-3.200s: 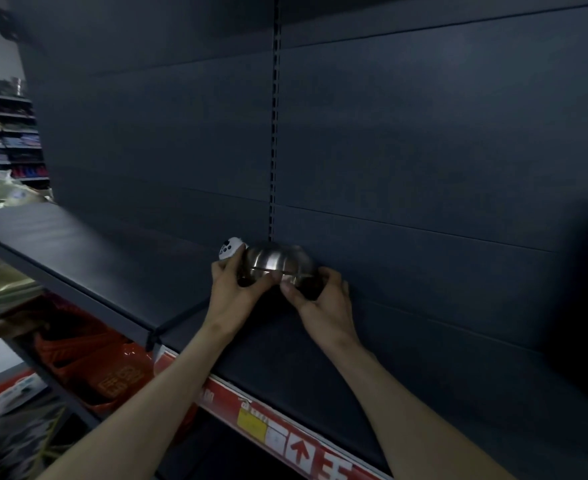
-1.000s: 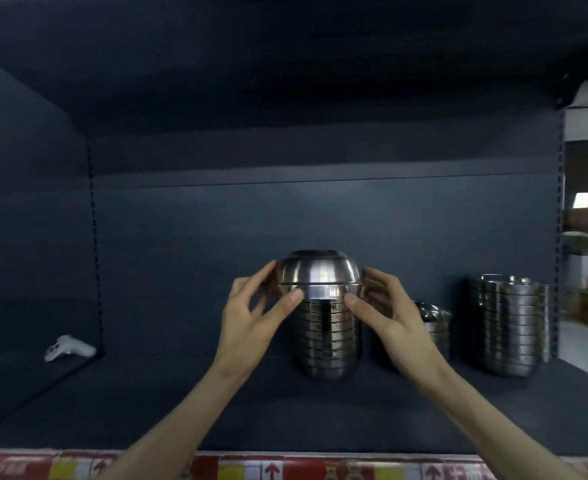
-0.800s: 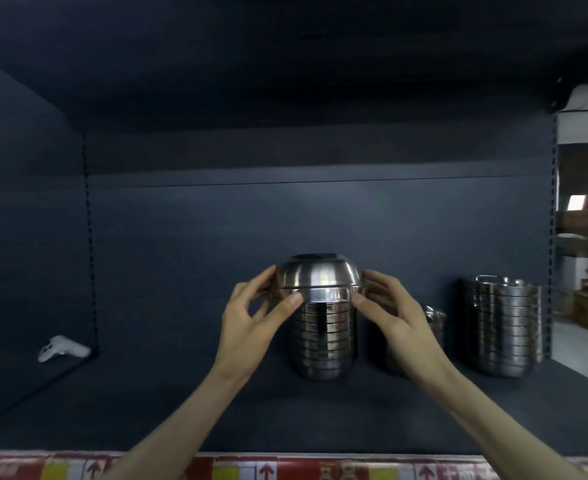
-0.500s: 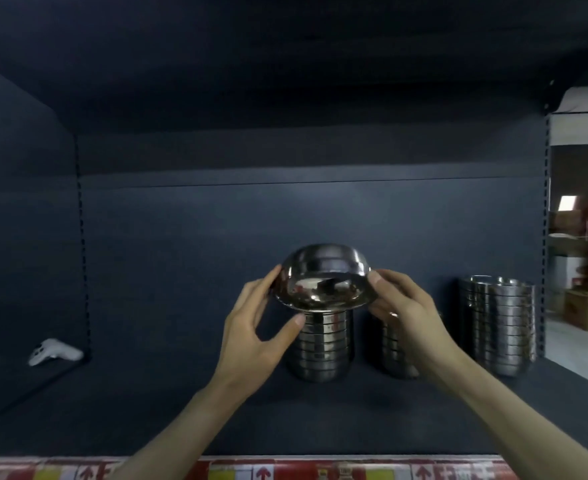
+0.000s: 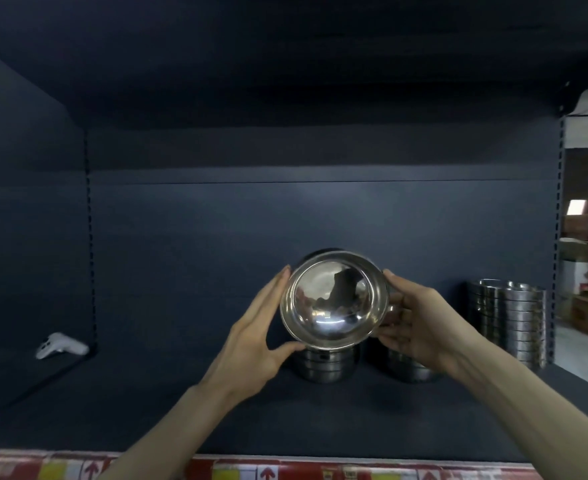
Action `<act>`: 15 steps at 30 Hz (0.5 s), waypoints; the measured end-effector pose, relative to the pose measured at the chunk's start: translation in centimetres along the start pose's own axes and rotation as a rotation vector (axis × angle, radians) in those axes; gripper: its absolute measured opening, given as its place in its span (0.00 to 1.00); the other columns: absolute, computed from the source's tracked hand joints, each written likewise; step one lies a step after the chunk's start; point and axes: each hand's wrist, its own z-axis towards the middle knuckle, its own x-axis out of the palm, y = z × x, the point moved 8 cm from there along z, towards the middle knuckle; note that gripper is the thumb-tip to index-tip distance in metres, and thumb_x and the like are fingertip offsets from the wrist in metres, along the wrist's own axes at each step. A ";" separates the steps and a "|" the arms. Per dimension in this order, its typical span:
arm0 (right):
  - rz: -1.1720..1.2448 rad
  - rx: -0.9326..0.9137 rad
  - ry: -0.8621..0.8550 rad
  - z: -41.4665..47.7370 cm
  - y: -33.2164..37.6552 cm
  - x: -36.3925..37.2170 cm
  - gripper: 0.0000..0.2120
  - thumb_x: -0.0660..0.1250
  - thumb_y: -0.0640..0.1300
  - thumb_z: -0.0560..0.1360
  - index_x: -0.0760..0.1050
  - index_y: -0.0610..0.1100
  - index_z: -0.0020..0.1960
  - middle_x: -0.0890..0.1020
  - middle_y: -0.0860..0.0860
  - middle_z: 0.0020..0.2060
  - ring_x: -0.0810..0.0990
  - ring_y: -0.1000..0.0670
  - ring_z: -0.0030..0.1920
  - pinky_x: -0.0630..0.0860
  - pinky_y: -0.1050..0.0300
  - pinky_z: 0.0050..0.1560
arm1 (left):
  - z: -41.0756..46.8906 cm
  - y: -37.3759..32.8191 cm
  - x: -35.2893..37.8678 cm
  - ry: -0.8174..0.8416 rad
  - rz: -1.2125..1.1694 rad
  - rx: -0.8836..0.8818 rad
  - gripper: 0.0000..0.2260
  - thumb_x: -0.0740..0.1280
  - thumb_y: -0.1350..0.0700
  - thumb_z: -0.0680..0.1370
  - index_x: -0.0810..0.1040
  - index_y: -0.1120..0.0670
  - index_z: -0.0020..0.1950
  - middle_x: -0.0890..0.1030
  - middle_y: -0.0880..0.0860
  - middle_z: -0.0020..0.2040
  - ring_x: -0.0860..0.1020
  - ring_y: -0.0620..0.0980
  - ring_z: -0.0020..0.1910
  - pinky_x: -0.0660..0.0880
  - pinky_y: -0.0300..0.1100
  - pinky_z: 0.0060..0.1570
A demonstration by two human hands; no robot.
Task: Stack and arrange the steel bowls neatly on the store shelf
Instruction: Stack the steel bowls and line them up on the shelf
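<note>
Shelf (image 5: pixel 147 410) stack (image 5: pixel 323 367) sits mostly hidden behind held bowl (image 5: pixel 334 301).

On dark shelf (image 5: pixel 140 414): white plastic controller (image 5: pixel 62 345) far left; round steel bowl (image 5: pixel 332 303) before central steel-bowl stack (image 5: pixel 324 368); low stack (image 5: pixel 408 372) right; tall stack (image 5: pixel 507 320) far right.

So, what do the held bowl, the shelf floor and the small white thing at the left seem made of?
The bowl: polished steel, by its mirror reflections inside. The shelf floor: dark and matt with no glare, perhaps painted metal or a liner; I cannot tell. The white thing: smooth and slightly glossy, probably plastic.
</note>
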 end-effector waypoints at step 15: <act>-0.143 -0.261 0.140 -1.4 1.0 2.4 0.26 0.78 0.55 0.70 0.81 0.58 0.67 0.87 0.61 0.59 0.83 0.59 0.62 0.73 0.49 0.62 | 1.8 0.5 -1.2 -0.265 -0.636 -0.330 0.35 0.81 0.56 0.66 0.78 0.49 0.72 0.86 0.42 0.64 0.84 0.42 0.63 0.79 0.32 0.58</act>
